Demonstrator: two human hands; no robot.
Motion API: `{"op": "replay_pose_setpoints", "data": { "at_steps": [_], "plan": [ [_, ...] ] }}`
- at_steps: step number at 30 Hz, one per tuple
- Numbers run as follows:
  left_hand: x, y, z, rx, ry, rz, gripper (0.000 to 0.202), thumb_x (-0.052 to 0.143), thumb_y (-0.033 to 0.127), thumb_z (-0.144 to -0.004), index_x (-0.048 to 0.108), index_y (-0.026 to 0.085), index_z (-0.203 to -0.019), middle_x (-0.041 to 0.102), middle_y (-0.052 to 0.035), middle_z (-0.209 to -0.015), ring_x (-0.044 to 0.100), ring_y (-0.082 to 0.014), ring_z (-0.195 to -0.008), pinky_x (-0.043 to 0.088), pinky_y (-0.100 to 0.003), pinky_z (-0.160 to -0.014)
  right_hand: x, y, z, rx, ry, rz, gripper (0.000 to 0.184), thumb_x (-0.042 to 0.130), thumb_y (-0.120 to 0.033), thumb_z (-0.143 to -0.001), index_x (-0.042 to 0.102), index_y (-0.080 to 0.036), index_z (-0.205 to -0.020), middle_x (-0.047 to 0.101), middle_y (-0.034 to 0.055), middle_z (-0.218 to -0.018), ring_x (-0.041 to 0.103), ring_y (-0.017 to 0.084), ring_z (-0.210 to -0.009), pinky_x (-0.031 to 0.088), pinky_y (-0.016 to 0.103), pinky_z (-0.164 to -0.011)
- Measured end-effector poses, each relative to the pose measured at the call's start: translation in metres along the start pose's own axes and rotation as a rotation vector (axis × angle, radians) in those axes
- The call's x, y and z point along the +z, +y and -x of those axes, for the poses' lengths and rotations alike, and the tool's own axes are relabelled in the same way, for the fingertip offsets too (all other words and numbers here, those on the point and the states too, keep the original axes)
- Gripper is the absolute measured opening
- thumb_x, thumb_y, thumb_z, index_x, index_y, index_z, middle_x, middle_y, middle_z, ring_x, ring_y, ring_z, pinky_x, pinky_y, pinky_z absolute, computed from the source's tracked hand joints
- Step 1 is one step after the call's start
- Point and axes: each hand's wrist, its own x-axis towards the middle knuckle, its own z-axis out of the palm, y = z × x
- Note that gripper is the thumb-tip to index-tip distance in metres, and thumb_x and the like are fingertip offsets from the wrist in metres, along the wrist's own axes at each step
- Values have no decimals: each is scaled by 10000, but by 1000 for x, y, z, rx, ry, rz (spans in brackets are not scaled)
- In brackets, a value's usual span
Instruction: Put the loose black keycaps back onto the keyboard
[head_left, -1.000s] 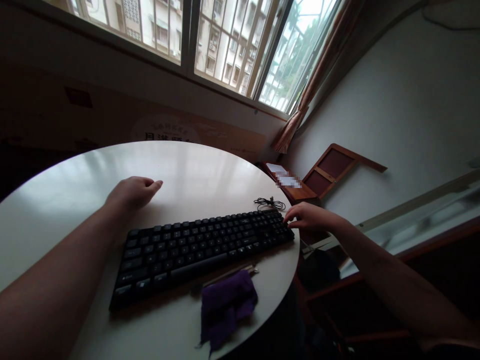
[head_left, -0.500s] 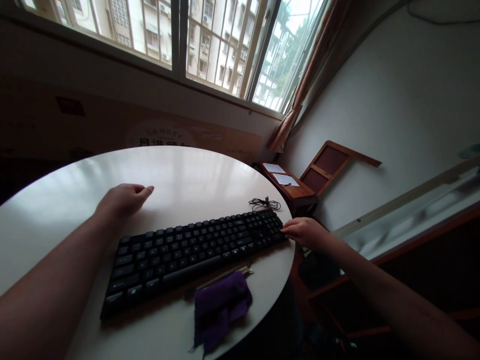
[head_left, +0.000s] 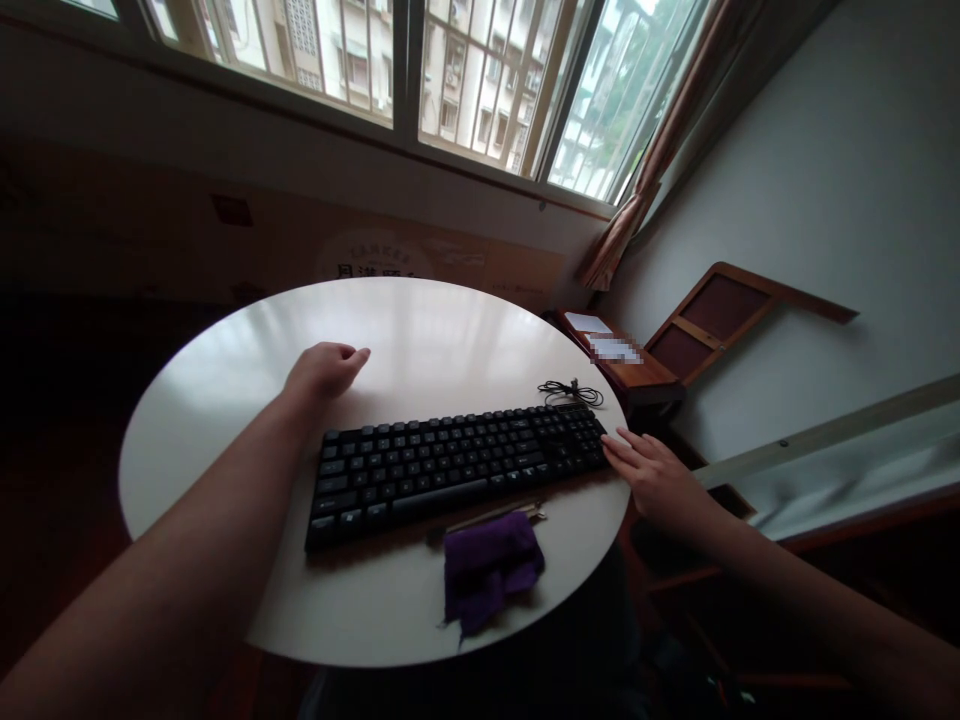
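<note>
A black keyboard (head_left: 461,462) lies across the round white table, its coiled black cable (head_left: 570,392) behind the right end. My right hand (head_left: 651,475) is at that right end, fingers stretched out and slightly apart, the fingertips at the keyboard's edge; nothing shows in it. Beyond the left back corner of the keyboard, my left hand (head_left: 324,370) is closed in a fist over the tabletop. What it holds, if anything, is hidden. In front of the keyboard lies a purple cloth (head_left: 491,565), with a thin, long tool (head_left: 480,521) along its far edge.
The round white table (head_left: 202,410) has its rim close to my right hand. Past it stand a low wooden table with papers (head_left: 615,348) and a wooden chair back (head_left: 720,305). A barred window (head_left: 480,80) and a curtain (head_left: 626,235) are behind.
My right hand's fingers have opened out from a pinch at the keyboard's right end. My left hand stays closed. The whole view has shifted, so the table appears further right.
</note>
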Motion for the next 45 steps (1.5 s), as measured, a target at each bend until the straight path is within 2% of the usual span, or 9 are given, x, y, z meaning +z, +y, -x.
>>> {"op": "replay_pose_setpoints", "data": {
  "at_steps": [5,9,14,24,29,33,36,39,45],
  "plan": [
    [5,-5,-1,49,22,54,413,511,516,-862,646,200,-633,607,-57,-618,559,-217,-641,337,-323,-612,-39,-40,-12,109,204,-202,468,477,-162,-944,613,-176,-1392,572,96,-1422,526,250,-1315,466,458,-1104],
    [7,-10,1,70,43,102,437,510,526,-855,561,212,-554,500,-32,-508,487,-199,-557,296,-334,-583,-68,-103,-24,-166,265,-582,385,546,-276,-970,628,-244,-1345,656,87,-1222,605,190,-1090,553,339,-903],
    [4,-9,5,83,60,149,454,502,514,-851,483,218,-507,450,-21,-477,453,-188,-540,283,-332,-587,-66,-152,-35,-245,301,-669,411,651,-358,-902,653,-236,-1294,665,100,-1091,604,201,-934,536,361,-802],
    [5,-11,4,67,134,212,452,481,526,-840,434,224,-507,359,4,-485,398,-172,-550,265,-315,-583,-53,-156,-46,-198,567,-694,155,638,-233,-930,734,-238,-1052,652,43,-865,540,131,-786,452,286,-728],
    [7,-13,5,35,193,276,433,472,519,-833,428,224,-519,344,12,-499,386,-166,-571,268,-306,-601,-67,-141,-48,-13,832,-812,174,599,-133,-925,709,-210,-1036,644,42,-850,559,121,-793,507,274,-730],
    [8,-13,6,-6,227,345,403,486,518,-807,436,228,-531,346,10,-501,392,-173,-594,261,-307,-597,-86,-124,-62,126,921,-874,144,598,-150,-923,702,-214,-998,627,52,-877,593,134,-851,533,291,-755],
    [6,-11,10,-45,190,444,386,500,538,-785,419,233,-563,316,23,-512,355,-159,-562,256,-300,-563,-101,-112,-92,52,866,-955,121,598,-205,-930,698,-197,-997,649,60,-945,614,139,-910,543,301,-825],
    [-1,-10,21,-85,69,563,359,503,553,-774,419,237,-623,321,42,-520,324,-139,-494,249,-287,-504,-113,-108,-139,-157,654,-1018,141,591,-207,-916,699,-183,-1004,687,49,-993,637,123,-935,537,248,-843],
    [-25,-10,65,-11,-155,748,419,632,593,-706,486,201,-682,486,10,-642,452,-133,-567,406,-274,-554,-122,-142,-230,-226,212,-834,223,586,-251,-917,676,-180,-1108,710,70,-1099,666,173,-998,492,260,-894]
  ]
}}
